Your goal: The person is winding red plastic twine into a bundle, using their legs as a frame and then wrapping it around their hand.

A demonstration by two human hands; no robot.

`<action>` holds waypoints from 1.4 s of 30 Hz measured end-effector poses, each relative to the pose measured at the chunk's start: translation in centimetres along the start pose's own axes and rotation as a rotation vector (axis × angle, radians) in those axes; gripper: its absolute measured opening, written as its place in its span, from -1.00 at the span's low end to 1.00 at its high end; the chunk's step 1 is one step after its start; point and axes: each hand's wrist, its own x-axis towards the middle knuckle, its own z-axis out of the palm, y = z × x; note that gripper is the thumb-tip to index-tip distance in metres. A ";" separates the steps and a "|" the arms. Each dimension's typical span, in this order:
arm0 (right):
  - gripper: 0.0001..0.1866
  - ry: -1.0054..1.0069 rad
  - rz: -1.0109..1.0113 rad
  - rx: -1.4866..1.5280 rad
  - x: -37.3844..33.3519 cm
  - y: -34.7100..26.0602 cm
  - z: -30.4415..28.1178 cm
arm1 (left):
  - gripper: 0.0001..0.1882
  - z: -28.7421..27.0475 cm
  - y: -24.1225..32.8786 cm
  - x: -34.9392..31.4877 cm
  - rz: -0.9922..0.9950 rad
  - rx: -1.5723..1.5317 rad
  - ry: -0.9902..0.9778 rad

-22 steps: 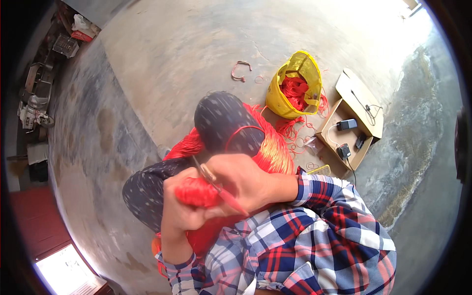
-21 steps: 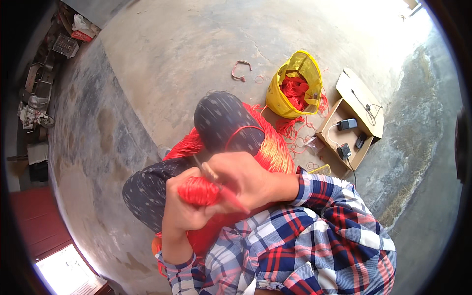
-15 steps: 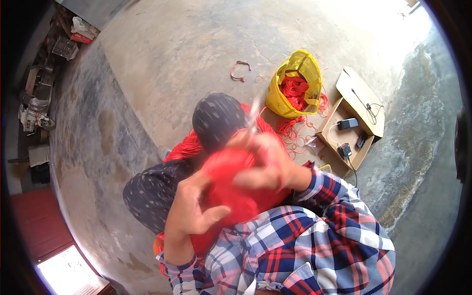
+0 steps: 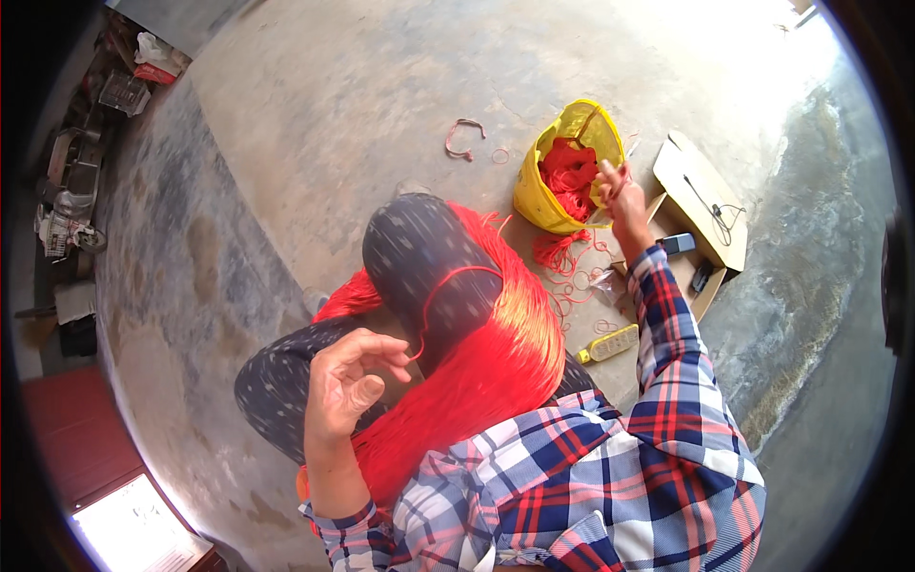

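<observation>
A big hank of glossy red cord (image 4: 477, 381) lies across my lap, draped around my raised knee. My left hand (image 4: 345, 377) is over it with curled fingers, and one loose red strand (image 4: 456, 275) arcs from its fingertips over the knee to the hank. Reaching far to the right, my right hand (image 4: 625, 202) is beside the rim of a yellow bag (image 4: 534, 195). It is closed on what looks like scissors, a thin pale blade (image 4: 633, 145) showing beyond the fingers. Bundles of red cord (image 4: 569, 176) fill the bag.
Right of the bag, an open cardboard box (image 4: 707, 303) holds black adapters and a cable. A yellow-edged power strip (image 4: 610, 344) lies near my right thigh. Loose red cord (image 4: 562, 250) trails by the bag; a reddish curved band (image 4: 461, 139) lies farther off.
My right hand has moved from the lap out to the bag's right rim. The blurred red bundle between my hands now lies spread over my lap, and my left hand has drawn slightly left.
</observation>
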 end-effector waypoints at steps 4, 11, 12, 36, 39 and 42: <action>-0.77 -0.355 0.000 -0.148 -6.6 3.3 4.0 | -0.42 0.6 1.0 -0.1 0.021 0.000 0.070; -0.31 -0.612 -0.169 -1.149 -10.1 14.0 3.6 | -0.90 4.9 8.5 -1.2 0.393 -0.154 -0.212; -0.31 -0.609 -0.156 -1.155 -9.5 15.9 2.0 | -0.91 5.4 8.4 -0.8 0.489 -0.257 -0.276; -0.51 -0.516 0.027 -0.635 -5.4 16.8 1.1 | -0.40 10.6 9.4 -1.1 0.972 0.219 0.276; -0.68 -0.446 -0.097 -0.627 -4.3 14.8 1.9 | -0.48 8.6 7.7 -1.5 1.050 0.132 0.244; -0.82 -0.425 -0.034 -0.086 -8.9 3.1 5.8 | -0.68 5.5 6.2 -2.2 0.503 0.015 0.054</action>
